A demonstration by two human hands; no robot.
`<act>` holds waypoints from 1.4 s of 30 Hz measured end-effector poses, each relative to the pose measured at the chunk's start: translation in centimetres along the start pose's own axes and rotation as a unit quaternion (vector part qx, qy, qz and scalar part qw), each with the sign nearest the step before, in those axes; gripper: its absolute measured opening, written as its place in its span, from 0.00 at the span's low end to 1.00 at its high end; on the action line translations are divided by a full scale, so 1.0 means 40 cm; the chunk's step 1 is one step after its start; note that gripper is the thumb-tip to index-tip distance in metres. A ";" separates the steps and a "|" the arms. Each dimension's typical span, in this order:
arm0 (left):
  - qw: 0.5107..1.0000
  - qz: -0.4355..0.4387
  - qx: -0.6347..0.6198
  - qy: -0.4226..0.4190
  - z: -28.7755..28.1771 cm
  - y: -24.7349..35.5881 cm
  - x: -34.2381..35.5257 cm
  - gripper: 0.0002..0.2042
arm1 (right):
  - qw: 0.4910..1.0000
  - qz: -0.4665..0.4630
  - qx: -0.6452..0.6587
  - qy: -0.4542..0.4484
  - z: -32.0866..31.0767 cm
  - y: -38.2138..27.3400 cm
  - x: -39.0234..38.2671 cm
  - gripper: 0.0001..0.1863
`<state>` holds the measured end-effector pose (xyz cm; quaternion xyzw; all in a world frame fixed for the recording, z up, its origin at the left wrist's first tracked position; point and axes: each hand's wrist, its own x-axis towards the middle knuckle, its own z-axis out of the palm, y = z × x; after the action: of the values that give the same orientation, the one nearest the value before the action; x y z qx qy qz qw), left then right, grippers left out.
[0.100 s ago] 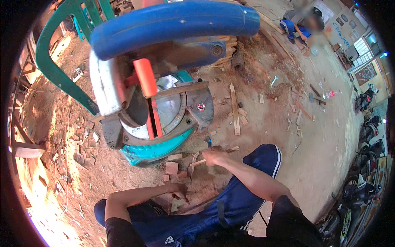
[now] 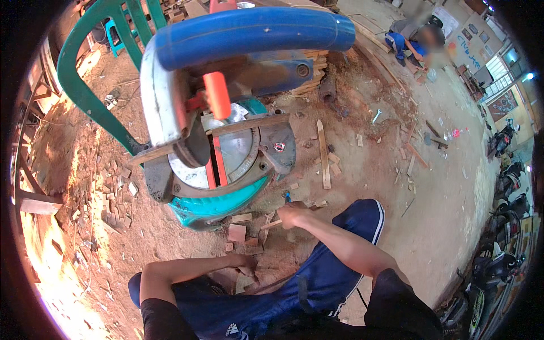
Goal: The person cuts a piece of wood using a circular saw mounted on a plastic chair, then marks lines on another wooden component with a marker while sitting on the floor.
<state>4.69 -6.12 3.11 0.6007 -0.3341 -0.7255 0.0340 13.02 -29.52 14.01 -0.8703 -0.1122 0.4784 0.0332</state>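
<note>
Shifted slightly rightward in view since the earlier frame, the miter saw (image 2: pixel 243 148) has its blue handle (image 2: pixel 255 38) uppermost; both hands lie almost where they were; the right hand (image 2: pixel 293 215), on the saw's near side, is closed around a blue-tipped object (image 2: pixel 287 196) of unclear kind; a light wood strip (image 2: pixel 272 224) shows at that hand, gripped or merely touching, I cannot tell; the left hand (image 2: pixel 243 263), further from the saw, is bent downward, and whether it holds anything is hidden; wood blocks (image 2: pixel 237 233) lie between it and the saw's turquoise base (image 2: pixel 224 205); a wooden bar (image 2: pixel 249 123) crosses the saw; right of the saw lies a pointed stake (image 2: pixel 323 153); far beyond the saw, rightward, a clear plastic thing (image 2: pixel 432 74) is near a co-worker (image 2: pixel 405 42), too small to tell its contents.
</note>
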 end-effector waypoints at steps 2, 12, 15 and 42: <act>0.999 0.030 0.012 0.001 -0.015 0.008 0.054 0.30 | 1.000 0.021 0.000 -0.005 0.016 0.025 -0.009 0.19; 0.971 0.076 0.205 0.093 0.028 -0.100 0.222 0.33 | 0.996 -0.031 -0.063 0.046 0.072 -0.031 0.099 0.19; 0.970 0.014 0.220 0.101 0.022 0.002 0.087 0.35 | 0.998 -0.010 -0.052 0.020 0.043 -0.060 0.056 0.19; 0.723 -0.004 0.205 0.660 0.167 0.119 -0.722 0.14 | 0.828 0.262 -0.071 0.490 -0.269 0.098 -0.680 0.14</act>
<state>5.01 6.19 30.51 0.9213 -0.3654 -0.0594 0.1187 8.63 -38.98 41.61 -0.9871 0.1169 -0.0298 -0.1049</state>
